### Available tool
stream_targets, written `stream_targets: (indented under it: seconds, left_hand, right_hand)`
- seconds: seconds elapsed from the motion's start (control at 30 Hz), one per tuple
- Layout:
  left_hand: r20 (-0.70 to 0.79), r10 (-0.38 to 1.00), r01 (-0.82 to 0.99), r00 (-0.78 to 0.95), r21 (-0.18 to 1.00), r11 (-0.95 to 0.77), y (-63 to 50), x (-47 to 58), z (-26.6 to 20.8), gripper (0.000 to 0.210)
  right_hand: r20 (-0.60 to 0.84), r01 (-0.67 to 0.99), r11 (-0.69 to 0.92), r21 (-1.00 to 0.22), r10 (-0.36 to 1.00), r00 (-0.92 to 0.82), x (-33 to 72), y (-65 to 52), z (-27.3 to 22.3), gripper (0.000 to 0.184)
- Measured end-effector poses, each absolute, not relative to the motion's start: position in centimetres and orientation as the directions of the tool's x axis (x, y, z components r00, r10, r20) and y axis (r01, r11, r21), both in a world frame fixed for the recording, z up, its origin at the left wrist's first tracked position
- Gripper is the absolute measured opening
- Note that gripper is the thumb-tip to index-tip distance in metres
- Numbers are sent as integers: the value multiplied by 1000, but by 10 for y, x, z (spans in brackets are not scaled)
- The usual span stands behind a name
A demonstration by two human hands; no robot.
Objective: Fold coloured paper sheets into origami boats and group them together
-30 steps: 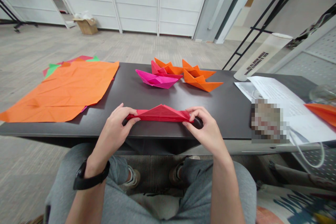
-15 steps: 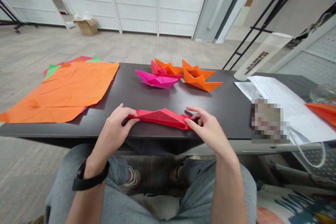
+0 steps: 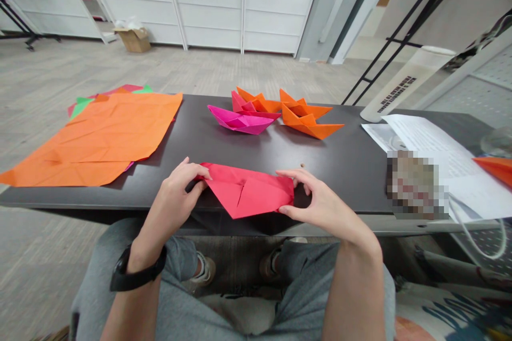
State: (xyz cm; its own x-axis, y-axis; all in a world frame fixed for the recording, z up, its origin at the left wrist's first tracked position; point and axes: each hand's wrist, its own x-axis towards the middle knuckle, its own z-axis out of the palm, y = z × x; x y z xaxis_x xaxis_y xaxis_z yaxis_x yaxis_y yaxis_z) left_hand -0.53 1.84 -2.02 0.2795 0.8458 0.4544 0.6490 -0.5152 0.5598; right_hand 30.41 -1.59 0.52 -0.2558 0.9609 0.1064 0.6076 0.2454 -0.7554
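Note:
A folded sheet of red paper (image 3: 250, 189) lies at the front edge of the dark table, its pointed flap turned toward me. My left hand (image 3: 182, 184) pinches its left end between thumb and fingers. At the right end my right hand (image 3: 306, 194) has its thumb on the lower corner and its fingers on the upper edge. Beyond the paper stand several folded paper boats: a magenta boat (image 3: 244, 121) in front of a pink boat (image 3: 242, 102), and orange boats (image 3: 310, 123) to their right.
Orange paper sheets (image 3: 108, 138) are stacked at the left of the table (image 3: 180, 141), with other colours underneath. On the right lie printed white papers (image 3: 440, 160), a blurred-out object (image 3: 416, 184) and a white cable (image 3: 486, 250). Behind them stands a white cylinder (image 3: 408, 85) with lettering.
The red paper has turned over from a narrow strip with its peak pointing away to a wider face with its point toward me. My right hand has spread its thumb and fingers around the end.

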Motion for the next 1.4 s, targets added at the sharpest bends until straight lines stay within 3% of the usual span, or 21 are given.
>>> stream_targets:
  seconds: [0.13, 0.23, 0.3, 0.53, 0.73, 0.9, 1.4]
  left_hand:
    - [460, 840, 646, 287, 554, -524, 19, -5, -21, 7]
    - [469, 842, 641, 267, 566, -518, 19, -5, -22, 6]
    - [473, 842, 638, 261, 570, -518, 19, -5, -23, 6]
    - [470, 833, 644, 291, 547, -535, 19, -5, -21, 7]
    - [458, 836, 652, 300, 542, -531, 18, -5, -20, 8]
    - [472, 833, 650, 290, 542, -533, 19, -5, -21, 7]
    - [470, 830, 657, 300, 529, -537, 17, -4, -19, 7]
  right_hand:
    - [130, 595, 296, -747, 943, -306, 303, -16, 7, 57]
    - [122, 581, 277, -765, 949, -292, 300, -14, 8, 30]
    - [131, 571, 262, -778, 957, -260, 299, -13, 8, 23]
    - [152, 570, 270, -776, 957, -247, 298, -13, 6, 25]
    - [134, 574, 316, -755, 932, -337, 301, -17, 10, 43]
    - [148, 550, 349, -759, 915, -376, 304, -19, 11, 48]
    - [174, 594, 267, -759, 962, -211, 296, -8, 3, 17]
